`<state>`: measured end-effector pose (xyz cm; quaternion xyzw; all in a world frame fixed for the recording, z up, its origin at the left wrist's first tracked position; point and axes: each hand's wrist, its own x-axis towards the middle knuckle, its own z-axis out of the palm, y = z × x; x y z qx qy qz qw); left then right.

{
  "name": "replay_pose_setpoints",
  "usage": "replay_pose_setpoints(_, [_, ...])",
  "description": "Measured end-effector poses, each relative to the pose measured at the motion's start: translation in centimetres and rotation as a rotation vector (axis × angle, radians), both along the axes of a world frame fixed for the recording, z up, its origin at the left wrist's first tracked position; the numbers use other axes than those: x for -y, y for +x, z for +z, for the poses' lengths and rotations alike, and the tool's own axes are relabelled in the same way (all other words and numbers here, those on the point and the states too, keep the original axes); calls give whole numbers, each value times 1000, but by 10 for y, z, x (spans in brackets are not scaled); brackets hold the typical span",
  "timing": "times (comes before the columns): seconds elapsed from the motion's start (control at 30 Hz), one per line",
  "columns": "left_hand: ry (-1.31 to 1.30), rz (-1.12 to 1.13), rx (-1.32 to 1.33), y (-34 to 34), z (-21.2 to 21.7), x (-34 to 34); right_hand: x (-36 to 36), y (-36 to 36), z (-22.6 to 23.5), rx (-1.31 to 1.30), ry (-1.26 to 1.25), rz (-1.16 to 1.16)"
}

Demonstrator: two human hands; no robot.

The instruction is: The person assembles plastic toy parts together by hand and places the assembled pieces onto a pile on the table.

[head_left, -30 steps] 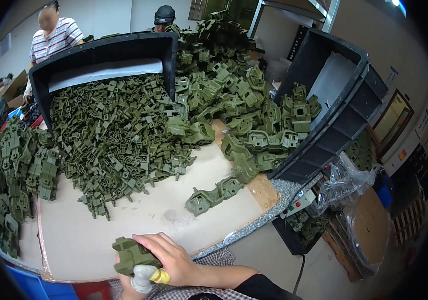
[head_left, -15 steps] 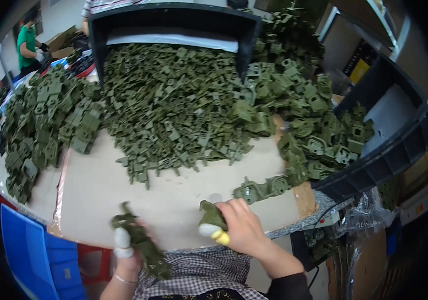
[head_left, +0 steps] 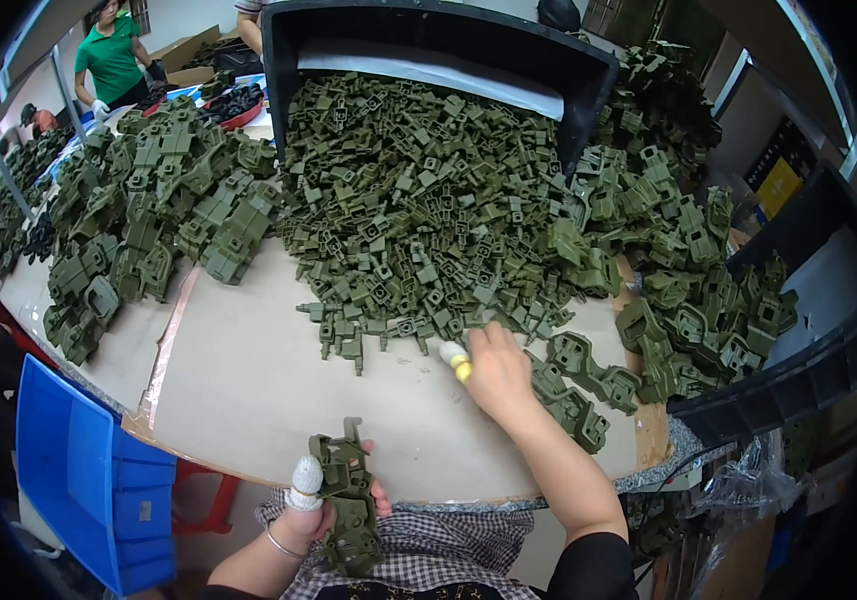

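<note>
Black plastic bin (head_left: pixel 448 40) on beige tabletop (head_left: pixel 238 360) holds olive parts (head_left: pixel 418 200); left hand (head_left: pixel 308 518) grips long olive piece (head_left: pixel 351 515); right hand (head_left: pixel 498 372), grasp unclear.

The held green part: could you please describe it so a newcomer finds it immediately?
Start at the near edge of the pale tabletop, by the checked apron. There the left hand, with white-wrapped thumb, holds the long green part. Unlike the piled parts, it is held.
</note>
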<state>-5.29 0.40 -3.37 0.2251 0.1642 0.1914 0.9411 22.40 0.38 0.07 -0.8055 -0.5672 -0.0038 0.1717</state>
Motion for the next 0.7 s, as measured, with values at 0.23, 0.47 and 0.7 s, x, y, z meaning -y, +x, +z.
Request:
replay_pose_setpoints(0.23, [77,-58,-51,4,10,-7,-7,-3,-40,141,266,113])
replay_pose_setpoints(0.47, [135,-42,-159,6,7,-15,41,-14,10,-592,304,54])
replay_pose_setpoints(0.7, [356,-93,-221,19,18,-8,77,-62,29,-566,93,463])
